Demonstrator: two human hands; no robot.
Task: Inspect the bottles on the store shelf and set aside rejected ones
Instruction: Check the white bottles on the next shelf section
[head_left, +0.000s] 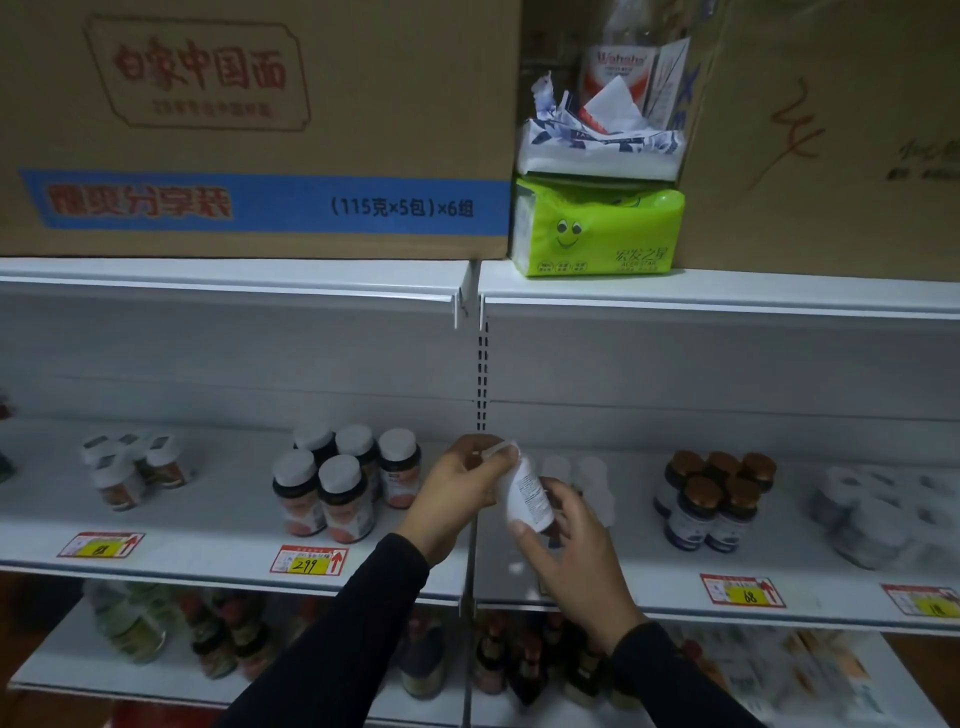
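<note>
A white bottle (524, 496) was held tilted in front of the middle shelf (234, 545), both hands curled around it: the left hand (457, 483) gripped its cap end, the right hand (571, 545) its base. Dark white-capped bottles (337, 483) stood just left; brown-capped bottles (717, 499) right.

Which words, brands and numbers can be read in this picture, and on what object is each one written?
"(115克×5包)×6组": blue band of the cardboard box.
"白家中国面": red print, same box.
"Wahaha": white pack above the tissues.
"ACER STAR": green tissue pack.
"299": price tag.
"68": price tag.
Too blurred: the white bottle in both hands, the other tags.
</note>
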